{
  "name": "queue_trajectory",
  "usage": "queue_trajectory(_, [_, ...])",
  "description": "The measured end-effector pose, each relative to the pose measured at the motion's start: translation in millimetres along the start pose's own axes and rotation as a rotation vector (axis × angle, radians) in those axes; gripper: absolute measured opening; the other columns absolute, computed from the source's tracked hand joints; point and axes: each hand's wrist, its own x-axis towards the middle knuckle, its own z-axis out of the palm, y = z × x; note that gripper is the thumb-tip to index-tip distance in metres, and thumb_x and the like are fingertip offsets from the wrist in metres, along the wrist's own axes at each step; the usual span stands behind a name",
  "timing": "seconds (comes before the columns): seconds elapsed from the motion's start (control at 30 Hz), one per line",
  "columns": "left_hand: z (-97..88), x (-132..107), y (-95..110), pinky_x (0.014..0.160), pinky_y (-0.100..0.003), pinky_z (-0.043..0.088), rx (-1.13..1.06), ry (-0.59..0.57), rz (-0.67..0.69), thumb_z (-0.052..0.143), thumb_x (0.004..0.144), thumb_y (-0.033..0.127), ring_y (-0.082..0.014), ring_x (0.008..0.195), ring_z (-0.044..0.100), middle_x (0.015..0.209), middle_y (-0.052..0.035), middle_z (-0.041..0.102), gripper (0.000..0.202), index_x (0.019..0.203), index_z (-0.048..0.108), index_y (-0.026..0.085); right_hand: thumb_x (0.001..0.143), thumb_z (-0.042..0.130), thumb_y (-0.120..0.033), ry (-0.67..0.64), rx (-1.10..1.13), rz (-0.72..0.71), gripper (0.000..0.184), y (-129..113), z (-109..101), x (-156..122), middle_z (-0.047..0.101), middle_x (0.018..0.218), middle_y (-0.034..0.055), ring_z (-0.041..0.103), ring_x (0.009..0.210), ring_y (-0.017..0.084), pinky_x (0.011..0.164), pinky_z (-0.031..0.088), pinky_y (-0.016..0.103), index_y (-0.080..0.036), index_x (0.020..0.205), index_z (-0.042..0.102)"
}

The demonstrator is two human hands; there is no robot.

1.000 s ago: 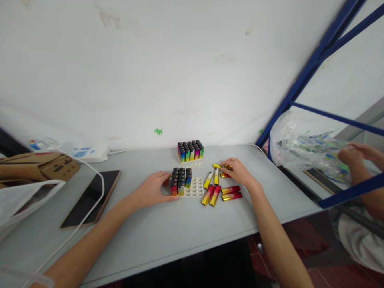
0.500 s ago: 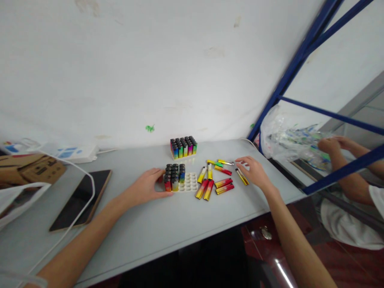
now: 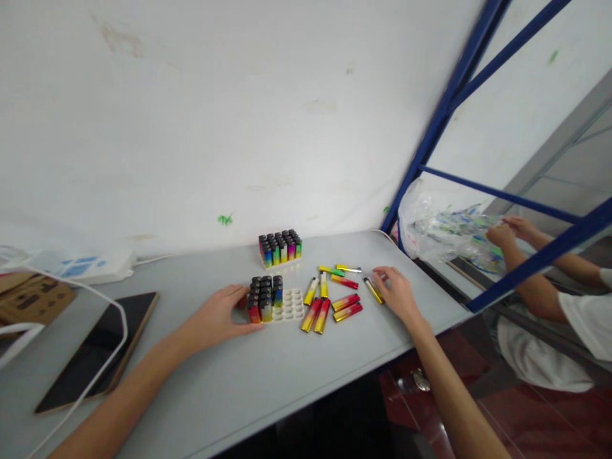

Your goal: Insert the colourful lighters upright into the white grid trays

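Standing lighters (image 3: 266, 310) with black tops fill the left part of a white tray (image 3: 289, 313) with round sockets; its right part shows bare sockets. My left hand (image 3: 222, 319) is closed around the left side of this tray, thumb along the front and fingers behind. To the right, my right hand (image 3: 396, 292) is at a yellow-gold lighter (image 3: 373, 291) lying on the table, with fingers curved and apart. Its thumb is close to the lighter; I cannot tell whether they touch. Several loose red-yellow lighters (image 3: 322, 317) and a green-yellow lighter (image 3: 331, 271) lie between tray and hand.
A full tray of lighters (image 3: 281, 250) stands near the wall. At left are a dark tablet (image 3: 98, 347), a white cable (image 3: 125, 319), a cardboard box (image 3: 36, 296) and a power strip (image 3: 98, 262). A blue frame (image 3: 425, 143) rises at right; beyond it, another person's hands (image 3: 509, 233) are near plastic bags (image 3: 430, 220).
The view has shifted, so table items appear lower and further left. My right hand has come in closer to the yellow-gold lighter. My left hand stays at the tray.
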Motion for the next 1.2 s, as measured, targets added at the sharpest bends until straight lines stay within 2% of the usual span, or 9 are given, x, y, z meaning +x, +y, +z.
queue_trajectory(0.2, [0.4,-0.5,-1.3,0.082,-0.044,0.053,0.010,-0.008,0.009,0.076,0.075,0.064,-0.0304,0.086,0.065,0.095,-0.0095,0.070,0.049,0.093,0.066,0.020,0.099,0.063,-0.027,-0.278,-0.006,-0.221,0.019,-46.6,15.5,45.1,0.072,0.107,0.0110,0.066,0.102,0.024,0.097,0.051,0.038,-0.019,0.110,0.076])
queue_trajectory(0.33, [0.0,-2.0,0.3,0.082,-0.042,0.053,0.007,0.009,0.026,0.075,0.075,0.068,-0.0289,0.086,0.064,0.095,-0.0090,0.070,0.052,0.095,0.066,0.020,0.092,0.073,-0.023,-0.426,-0.141,-0.266,0.019,-57.7,32.5,65.3,0.070,0.112,0.0124,0.065,0.105,0.025,0.099,0.049,0.039,-0.019,0.110,0.078])
queue_trajectory(0.5, [1.2,-2.0,0.0,0.082,-0.039,0.052,0.019,0.005,0.021,0.075,0.073,0.071,-0.0287,0.087,0.064,0.096,-0.0085,0.070,0.055,0.094,0.066,0.020,0.092,0.072,-0.023,-0.427,-0.140,-0.264,0.014,-57.9,37.1,65.9,0.070,0.111,0.0134,0.065,0.104,0.026,0.100,0.049,0.040,-0.018,0.104,0.078])
queue_trajectory(0.63, [3.9,-2.2,-3.1,0.082,-0.039,0.051,0.018,0.001,0.034,0.075,0.074,0.072,-0.0287,0.086,0.063,0.094,-0.0081,0.068,0.057,0.095,0.066,0.020,0.102,0.056,-0.036,-0.311,0.135,-0.159,0.026,-71.9,32.4,59.0,0.075,0.099,0.0107,0.070,0.087,0.023,0.086,0.053,0.036,-0.018,0.110,0.073])
queue_trajectory(0.73, [3.9,-3.1,-3.1,0.082,-0.038,0.051,0.005,0.010,0.025,0.076,0.072,0.071,-0.0281,0.088,0.063,0.095,-0.0074,0.068,0.056,0.095,0.067,0.021,0.099,0.056,-0.053,-0.251,0.420,0.008,0.040,-90.5,34.1,59.1,0.076,0.084,0.0055,0.068,0.068,0.019,0.072,0.054,0.033,-0.018,0.114,0.070])
queue_trajectory(0.83, [2.1,-3.9,-1.2,0.081,-0.038,0.051,0.000,0.005,0.027,0.075,0.074,0.070,-0.0278,0.088,0.063,0.096,-0.0075,0.068,0.054,0.093,0.066,0.021,0.085,0.071,-0.064,-0.169,0.648,0.134,0.047,-113.6,41.4,66.2,0.069,0.070,0.0017,0.063,0.062,0.017,0.065,0.052,0.031,-0.018,0.095,0.071])
queue_trajectory(0.93, [0.8,-4.4,0.2,0.079,-0.038,0.051,0.002,0.006,0.030,0.076,0.074,0.070,-0.0276,0.086,0.063,0.094,-0.0075,0.067,0.053,0.091,0.065,0.021,0.080,0.074,-0.067,-0.089,0.844,0.196,0.049,-138.9,51.7,72.3,0.056,0.063,-0.0028,0.056,0.062,0.015,0.062,0.050,0.029,-0.021,0.074,0.059])
queue_trajectory(1.1, [-1.1,-5.0,3.5,0.079,-0.038,0.051,0.003,0.005,0.016,0.077,0.074,0.069,-0.0278,0.086,0.063,0.094,-0.0076,0.068,0.052,0.092,0.066,0.021,0.087,0.066,-0.069,-0.306,1.178,0.181,0.047,-171.1,65.9,59.3,0.063,0.090,-0.0008,0.060,0.068,0.014,0.064,0.056,0.030,-0.025,0.090,0.050])
queue_trajectory(1.2, [-2.2,-5.0,5.5,0.080,-0.038,0.051,0.011,-0.008,0.013,0.076,0.074,0.069,-0.0283,0.088,0.063,0.095,-0.0077,0.068,0.053,0.093,0.066,0.020,0.092,0.062,-0.067,-0.416,1.220,0.161,0.043,-179.7,68.9,44.8,0.060,0.080,-0.0043,0.051,0.054,0.011,0.053,0.047,0.025,-0.028,0.100,0.047])
